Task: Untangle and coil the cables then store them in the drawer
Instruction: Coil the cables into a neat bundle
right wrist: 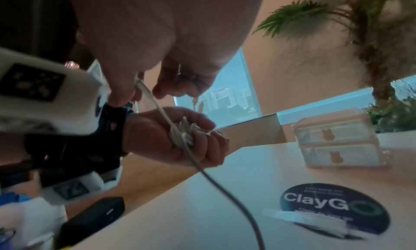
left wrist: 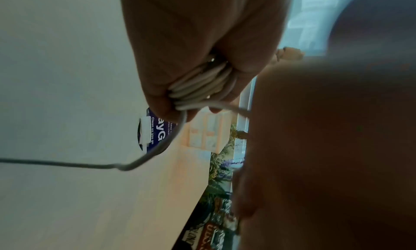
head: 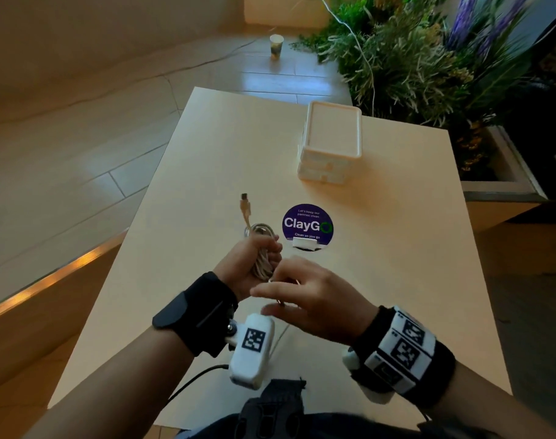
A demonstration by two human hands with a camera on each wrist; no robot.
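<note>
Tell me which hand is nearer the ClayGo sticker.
Left. The left hand, gripping the coiled cable, sits just beside the ClayGo sticker; the right hand, pinching the cable's free end, is farther back toward the person.

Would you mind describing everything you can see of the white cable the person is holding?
The white cable is thin, smooth and plastic-looking, mostly wound into a tight bundle of loops. The left hand grips the bundle, fingers curled round it, above the table. A short tail with a grey-tipped plug sticks out past the hand, away from the person. The right hand pinches another strand near the bundle, and a loose length trails down towards the table.
</note>
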